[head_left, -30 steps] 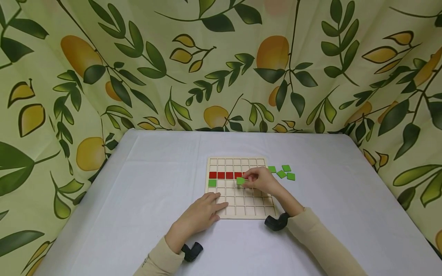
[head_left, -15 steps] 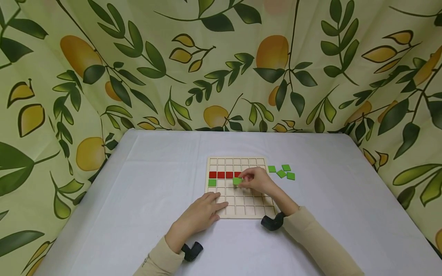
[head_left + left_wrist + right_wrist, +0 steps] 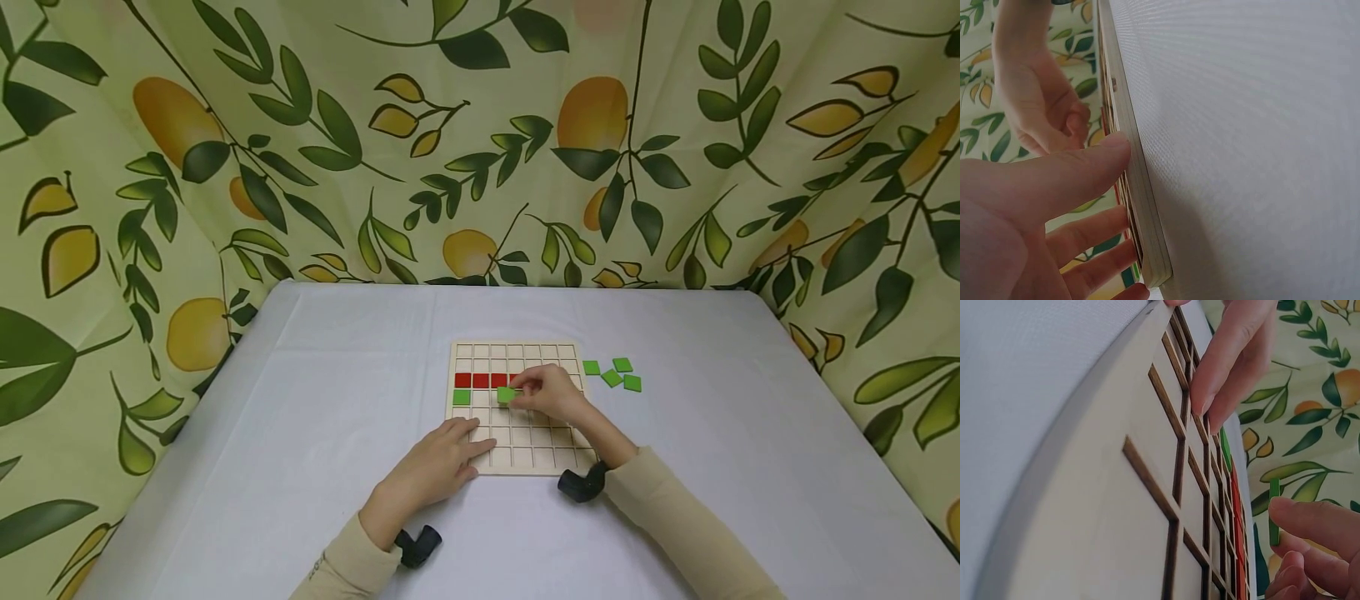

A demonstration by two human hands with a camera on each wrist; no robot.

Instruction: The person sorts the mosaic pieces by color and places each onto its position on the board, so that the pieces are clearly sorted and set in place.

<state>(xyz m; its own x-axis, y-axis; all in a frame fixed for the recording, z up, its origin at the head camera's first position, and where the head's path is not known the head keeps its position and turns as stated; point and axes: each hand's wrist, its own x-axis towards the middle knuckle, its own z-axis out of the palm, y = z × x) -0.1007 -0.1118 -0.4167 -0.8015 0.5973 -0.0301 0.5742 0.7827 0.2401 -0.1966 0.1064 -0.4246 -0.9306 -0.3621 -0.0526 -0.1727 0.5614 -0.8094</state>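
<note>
A light wooden grid board [image 3: 522, 458] lies on the table. Pinched between the thumb and fingers of my right hand [image 3: 551, 392] is a square green tile [image 3: 506, 395], held just above the board; the right wrist view shows this green tile [image 3: 1274, 511] edge-on, apart from the grid. My left hand [image 3: 435, 462] rests on the board's near left corner, fingers spread; in the left wrist view the thumb [image 3: 1113, 153] touches the board's edge. A row of red tiles [image 3: 481, 381] sits in the grid, its right part hidden by my right hand. Below its left end sits one green tile [image 3: 461, 397].
Several loose green tiles [image 3: 612, 378] lie on the white tablecloth [image 3: 337, 375] just right of the board. Black wrist cameras [image 3: 420, 547] sit on both wrists. A curtain with a leaf-and-fruit print [image 3: 480, 150] hangs behind and beside the table.
My right hand has moved a little to the left over the board, carrying the green tile toward the seated green one. My left hand has stayed in place.
</note>
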